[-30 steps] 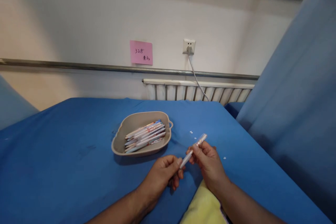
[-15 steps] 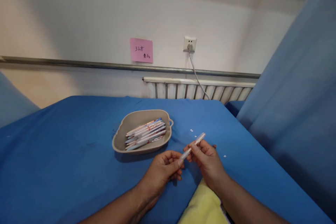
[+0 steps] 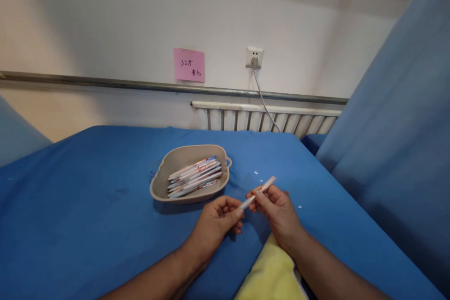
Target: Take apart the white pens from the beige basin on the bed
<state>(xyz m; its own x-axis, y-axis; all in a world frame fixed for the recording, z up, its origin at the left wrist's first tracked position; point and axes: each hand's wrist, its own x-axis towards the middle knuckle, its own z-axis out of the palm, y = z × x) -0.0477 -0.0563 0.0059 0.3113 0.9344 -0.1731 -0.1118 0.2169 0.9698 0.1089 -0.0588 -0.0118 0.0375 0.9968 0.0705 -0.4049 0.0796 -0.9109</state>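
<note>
A whitish pen (image 3: pixel 248 202) is held slanted between both hands, above the blue cloth. My left hand (image 3: pixel 218 221) pinches its lower left end between thumb and fingers. Farther up, my right hand (image 3: pixel 275 207) is closed around the pen, whose upper end sticks out past the fingers. To the left of the hands stands a beige basin (image 3: pixel 157 191) with a small loop handle on its right side. Several light-coloured pens (image 3: pixel 195 177) lie in it, roughly side by side.
A blue cloth (image 3: pixel 80 211) covers the bed-like surface. Small white bits (image 3: pixel 256 173) are scattered beyond my right hand. Yellow fabric (image 3: pixel 270 272) lies under my right forearm. Behind are a radiator (image 3: pixel 267 107), a plugged-in socket (image 3: pixel 254 57) and a pink note (image 3: pixel 189 64); a blue curtain (image 3: pixel 397 117) hangs right.
My left hand has shifted slightly left, still on the pen's lower end. My right hand keeps nearly the same place. The view has tipped down a touch.
</note>
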